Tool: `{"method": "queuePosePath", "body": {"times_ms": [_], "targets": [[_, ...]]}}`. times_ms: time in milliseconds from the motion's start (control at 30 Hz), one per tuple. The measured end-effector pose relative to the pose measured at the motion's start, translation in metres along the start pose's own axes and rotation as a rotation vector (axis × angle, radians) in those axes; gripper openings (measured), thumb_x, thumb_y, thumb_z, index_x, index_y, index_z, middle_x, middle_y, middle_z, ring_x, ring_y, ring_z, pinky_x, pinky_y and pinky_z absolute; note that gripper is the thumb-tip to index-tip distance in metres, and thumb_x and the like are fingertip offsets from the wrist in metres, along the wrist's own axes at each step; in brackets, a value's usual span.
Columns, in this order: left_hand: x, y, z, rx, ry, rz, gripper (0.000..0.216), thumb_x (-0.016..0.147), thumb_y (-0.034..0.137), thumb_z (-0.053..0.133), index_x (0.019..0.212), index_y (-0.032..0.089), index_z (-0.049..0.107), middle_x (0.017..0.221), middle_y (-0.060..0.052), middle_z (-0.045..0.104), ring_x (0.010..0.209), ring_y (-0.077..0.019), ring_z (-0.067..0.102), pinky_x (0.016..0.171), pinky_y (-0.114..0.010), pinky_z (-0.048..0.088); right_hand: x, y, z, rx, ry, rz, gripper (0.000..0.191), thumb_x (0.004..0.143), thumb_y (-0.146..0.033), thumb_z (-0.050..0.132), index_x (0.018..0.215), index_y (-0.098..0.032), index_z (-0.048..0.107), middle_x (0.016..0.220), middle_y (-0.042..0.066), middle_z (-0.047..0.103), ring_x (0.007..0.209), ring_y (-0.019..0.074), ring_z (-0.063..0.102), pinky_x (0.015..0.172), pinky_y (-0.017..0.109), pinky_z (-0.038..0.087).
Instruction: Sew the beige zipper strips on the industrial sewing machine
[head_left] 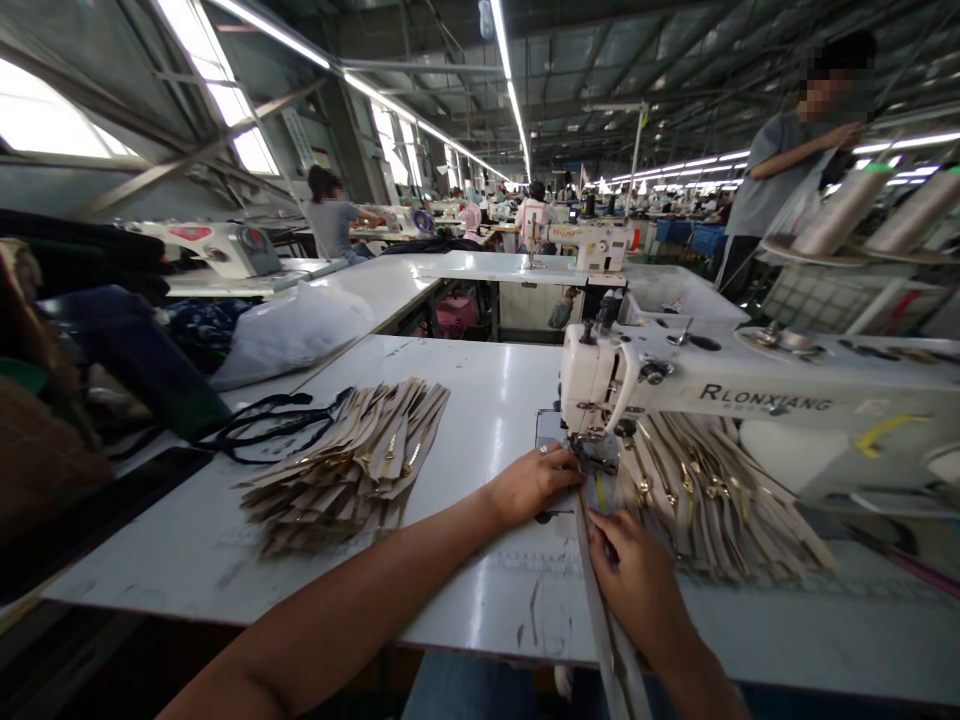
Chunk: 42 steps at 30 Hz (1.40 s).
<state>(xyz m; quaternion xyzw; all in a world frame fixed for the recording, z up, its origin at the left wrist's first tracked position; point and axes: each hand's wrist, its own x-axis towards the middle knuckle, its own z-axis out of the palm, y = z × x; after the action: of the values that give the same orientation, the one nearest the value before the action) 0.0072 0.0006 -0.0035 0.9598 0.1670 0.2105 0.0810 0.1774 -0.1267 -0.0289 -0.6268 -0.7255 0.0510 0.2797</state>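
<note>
Bent over a white bench (480, 605) on a busy sewing floor, we work both hands close to the needle of a sewing machine (712, 385) lettered "RLONXIANG." A beige zipper strip (595, 585) runs from beside the presser foot (598, 455) toward us and hangs over the bench's front edge. Our left hand (536, 487), a ring on one finger, lies palm down with its fingers bent together, their tips on the strip just beside the presser foot; we cannot tell whether they grip it or only press it flat. Our right hand (637, 575), nearly closed, pinches the same strip between thumb and fingers, a little nearer to us.

To our left, a fanned pile of zipper strips (352, 465) with gold-colored teeth rests on the bench, a tangle of black cord (277, 425) touching its far side. To our right, a second spread of zipper strips (705, 500) reaches out from behind and beneath the machine's arm.

Beyond, a white plastic bag (300, 325) sits at far left, another sewing machine (600, 243) stands ahead, and a co-worker in a gray shirt (772, 180) stands at right behind large thread cones (847, 208).
</note>
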Motion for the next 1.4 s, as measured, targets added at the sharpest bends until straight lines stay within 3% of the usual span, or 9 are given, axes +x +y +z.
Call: {"method": "queuePosePath", "body": {"times_ms": [267, 667, 1100, 1400], "targets": [[-0.001, 0.002, -0.003, 0.042, -0.031, -0.007, 0.029, 0.094, 0.013, 0.047, 0.115, 0.018, 0.066, 0.107, -0.010, 0.064, 0.101, -0.0216, 0.058, 0.088, -0.032, 0.050, 0.005, -0.006, 0.000, -0.103, -0.095, 0.013, 0.033, 0.093, -0.013, 0.041, 0.116, -0.014, 0.066, 0.097, 0.009, 0.067, 0.088, 0.0188, 0.066, 0.079, 0.030, 0.051], [-0.004, 0.008, -0.005, 0.109, -0.012, -0.048, 0.025, 0.088, 0.011, 0.050, 0.106, 0.015, 0.066, 0.098, -0.009, 0.068, 0.096, -0.0217, 0.060, 0.085, -0.032, 0.049, 0.044, -0.016, -0.009, -0.178, -0.216, 0.059, 0.030, 0.094, -0.011, 0.040, 0.100, -0.017, 0.069, 0.096, 0.007, 0.067, 0.089, 0.0178, 0.066, 0.079, 0.026, 0.047], [-0.002, 0.007, -0.006, 0.057, 0.049, -0.104, 0.021, 0.090, 0.012, 0.046, 0.094, 0.012, 0.067, 0.095, -0.011, 0.067, 0.093, -0.0224, 0.060, 0.085, -0.033, 0.051, 0.060, -0.012, 0.006, -0.202, -0.154, 0.095, 0.033, 0.096, -0.019, 0.039, 0.115, -0.016, 0.065, 0.104, 0.009, 0.068, 0.096, 0.0202, 0.065, 0.080, 0.028, 0.045], [-0.001, 0.007, -0.008, 0.025, 0.056, -0.126, 0.024, 0.091, 0.013, 0.044, 0.098, 0.012, 0.067, 0.095, -0.012, 0.067, 0.095, -0.0228, 0.060, 0.087, -0.034, 0.052, 0.062, -0.015, 0.007, -0.221, -0.177, 0.117, 0.037, 0.096, -0.020, 0.036, 0.121, -0.015, 0.063, 0.110, 0.010, 0.067, 0.097, 0.0211, 0.065, 0.079, 0.029, 0.045]]}}
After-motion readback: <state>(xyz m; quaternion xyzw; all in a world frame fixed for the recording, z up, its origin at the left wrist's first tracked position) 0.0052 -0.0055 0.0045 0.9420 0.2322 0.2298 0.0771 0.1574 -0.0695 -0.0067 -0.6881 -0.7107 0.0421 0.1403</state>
